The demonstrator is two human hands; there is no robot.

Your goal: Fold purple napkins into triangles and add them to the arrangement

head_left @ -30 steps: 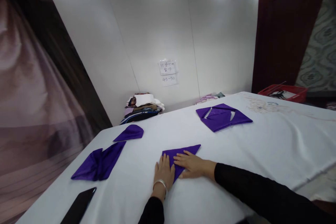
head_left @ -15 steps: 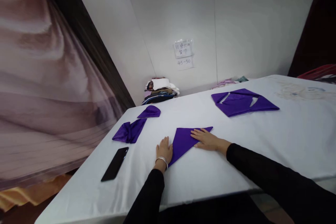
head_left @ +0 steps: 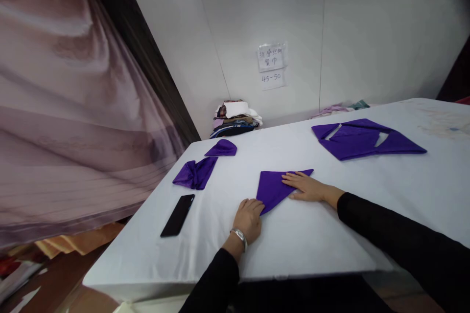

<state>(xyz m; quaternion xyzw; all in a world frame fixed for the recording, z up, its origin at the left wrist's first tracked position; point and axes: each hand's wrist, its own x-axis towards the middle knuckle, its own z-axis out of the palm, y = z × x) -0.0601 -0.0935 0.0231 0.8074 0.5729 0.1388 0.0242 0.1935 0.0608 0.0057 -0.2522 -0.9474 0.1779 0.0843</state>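
Observation:
A purple cloth napkin point(head_left: 270, 188), folded into a triangle, lies flat on the white-covered table. My left hand point(head_left: 248, 218), with a silver bracelet at the wrist, is at the triangle's near left corner. Its fingers are bent over the corner and look closed on it; the thumb is hidden. My right hand point(head_left: 304, 187) rests palm down on the right part of the napkin, fingers stretched out and slightly spread. The napkin's far right tip shows beyond those fingers.
Left of the napkin lie a black phone point(head_left: 178, 215), a knotted purple cloth point(head_left: 194, 173) and a rounded purple folded cloth point(head_left: 222, 147). A larger purple folded cloth point(head_left: 362, 139) with two gaps lies at the right. Stacked fabrics point(head_left: 237, 120) stand beyond the far edge, below paper signs point(head_left: 271, 58).
The view has shifted, so things appear farther right and slightly higher. My left hand's fingers, flat along the napkin's edge before, are now bent over its near corner. My right hand stays on the cloth.

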